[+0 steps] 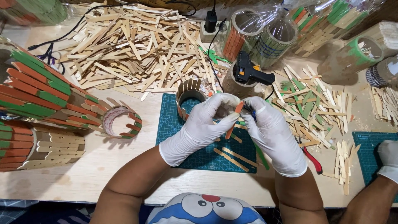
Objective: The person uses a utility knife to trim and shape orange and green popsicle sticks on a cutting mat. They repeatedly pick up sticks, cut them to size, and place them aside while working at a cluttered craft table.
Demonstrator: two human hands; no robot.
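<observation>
Both my hands wear white gloves and meet over a green cutting mat. My left hand pinches an orange wooden stick that stands nearly upright between my fingers. My right hand touches the same stick near its top and holds a small dark tool whose shape I cannot make out. Just behind my left hand stands a cardboard ring partly clad in upright sticks. A few plain sticks lie on the mat below my hands.
A big heap of plain sticks fills the back. A black glue gun rests on a tube. Stick-clad cylinders lie left, more stand at the back right. Red-handled pliers lie right. Another person's gloved hand is at the right edge.
</observation>
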